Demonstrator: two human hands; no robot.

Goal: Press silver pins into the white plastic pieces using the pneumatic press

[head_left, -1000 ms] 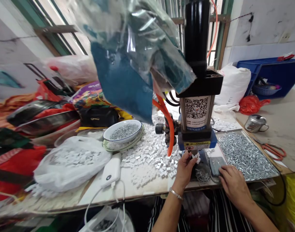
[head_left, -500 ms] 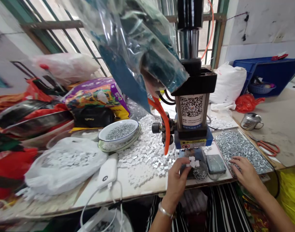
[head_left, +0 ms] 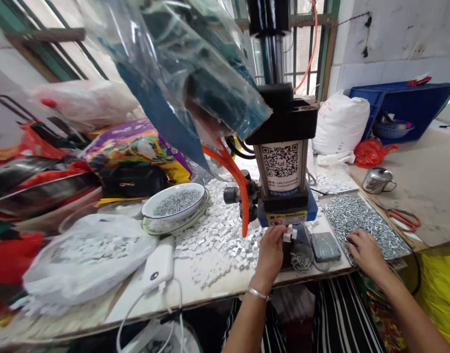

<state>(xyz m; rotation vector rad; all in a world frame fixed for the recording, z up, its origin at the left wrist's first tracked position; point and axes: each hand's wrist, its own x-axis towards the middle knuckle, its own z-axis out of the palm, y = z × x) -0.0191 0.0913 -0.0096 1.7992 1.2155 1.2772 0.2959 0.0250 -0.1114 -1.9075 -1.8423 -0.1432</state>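
My left hand (head_left: 272,252), with a silver bangle at the wrist, is closed on small white plastic pieces (head_left: 290,234) just under the head of the black and blue press (head_left: 288,208). To the right, my right hand (head_left: 362,250) rests at the left edge of a tray of metal pins (head_left: 368,223). Its fingers are bent together at the pins; whether a pin is between them is too small to tell. Between the hands lie a clear round dish of pins (head_left: 302,258) and a grey box (head_left: 325,246).
Loose white pieces (head_left: 225,225) spread left of the press, beside a bowl of pins (head_left: 178,201), a white power bank (head_left: 159,264) with a cable and a white plastic bag (head_left: 88,250). Orange-handled scissors (head_left: 404,219) and a metal cup (head_left: 378,180) lie at the right.
My left hand has moved up and forward with the white pieces, closer under the press head. My right hand's fingers have drawn together at the pins. The view has shifted slightly.
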